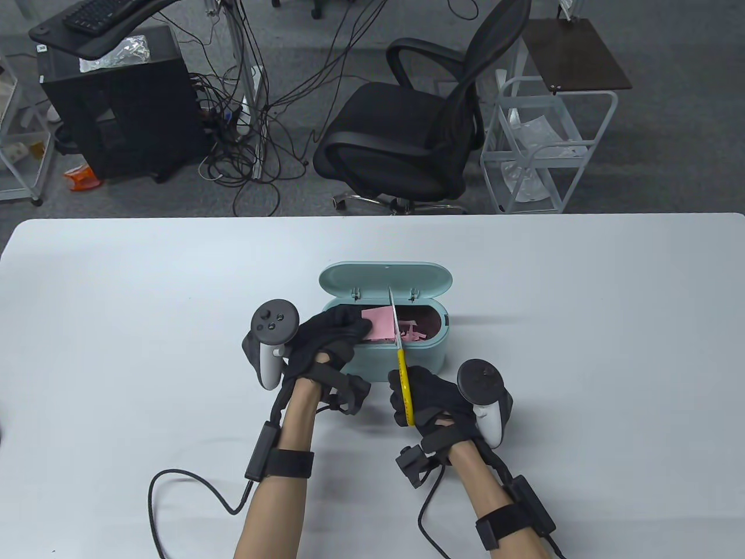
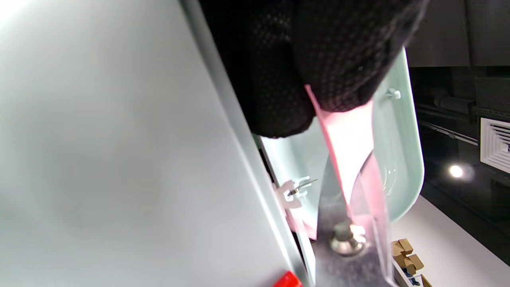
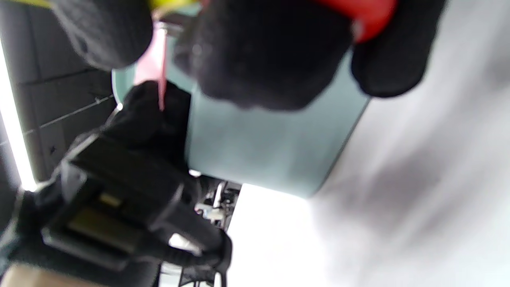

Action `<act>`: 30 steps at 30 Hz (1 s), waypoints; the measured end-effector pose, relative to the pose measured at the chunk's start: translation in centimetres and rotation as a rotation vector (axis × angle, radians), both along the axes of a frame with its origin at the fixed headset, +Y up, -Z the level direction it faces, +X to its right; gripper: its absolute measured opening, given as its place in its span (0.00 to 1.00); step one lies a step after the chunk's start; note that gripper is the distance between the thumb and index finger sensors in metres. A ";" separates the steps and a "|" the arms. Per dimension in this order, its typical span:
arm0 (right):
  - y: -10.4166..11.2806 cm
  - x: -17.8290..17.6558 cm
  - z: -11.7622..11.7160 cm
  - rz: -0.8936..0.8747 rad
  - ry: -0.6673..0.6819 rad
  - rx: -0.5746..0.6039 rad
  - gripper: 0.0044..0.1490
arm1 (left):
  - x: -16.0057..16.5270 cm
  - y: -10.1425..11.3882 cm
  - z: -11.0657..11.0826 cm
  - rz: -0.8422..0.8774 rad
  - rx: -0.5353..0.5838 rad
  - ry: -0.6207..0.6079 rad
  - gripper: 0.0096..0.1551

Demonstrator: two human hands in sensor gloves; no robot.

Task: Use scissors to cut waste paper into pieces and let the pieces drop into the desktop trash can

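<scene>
A mint-green desktop trash can (image 1: 407,361) stands mid-table with its lid (image 1: 385,280) flipped back; pink scraps (image 1: 414,333) lie inside. My left hand (image 1: 333,340) pinches a pink sheet of paper (image 1: 379,324) over the can's left end. My right hand (image 1: 430,407) grips yellow-handled scissors (image 1: 403,378) in front of the can, blades (image 1: 394,314) pointing away over the opening along the sheet's right edge. In the left wrist view the blades (image 2: 332,199) straddle the paper (image 2: 350,139) near the pivot. In the right wrist view my fingers (image 3: 263,52) curl round the handles before the can (image 3: 259,147).
The white table (image 1: 116,303) spreads wide on both sides of the can. A cable (image 1: 174,489) trails from my left forearm across the near left. Beyond the far edge stand an office chair (image 1: 419,134), a white wire cart (image 1: 541,151) and a black cabinet (image 1: 116,105).
</scene>
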State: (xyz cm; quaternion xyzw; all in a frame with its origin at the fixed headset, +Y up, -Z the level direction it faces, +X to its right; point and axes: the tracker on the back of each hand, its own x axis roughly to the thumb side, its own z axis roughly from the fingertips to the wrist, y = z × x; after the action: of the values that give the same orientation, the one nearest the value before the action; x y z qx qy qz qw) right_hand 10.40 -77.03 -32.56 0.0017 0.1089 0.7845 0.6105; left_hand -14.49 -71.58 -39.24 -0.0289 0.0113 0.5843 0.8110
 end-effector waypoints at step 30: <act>-0.4 -0.8 0.9 0.187 0.149 0.048 0.52 | -0.2 -0.2 0.3 0.061 0.006 0.053 0.21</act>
State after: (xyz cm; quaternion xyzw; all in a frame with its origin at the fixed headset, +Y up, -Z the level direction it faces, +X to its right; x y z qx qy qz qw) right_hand 9.56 -77.44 -31.66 0.0644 0.1348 0.8382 0.5245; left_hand -14.70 -71.80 -38.97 -0.0112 0.0299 0.6094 0.7922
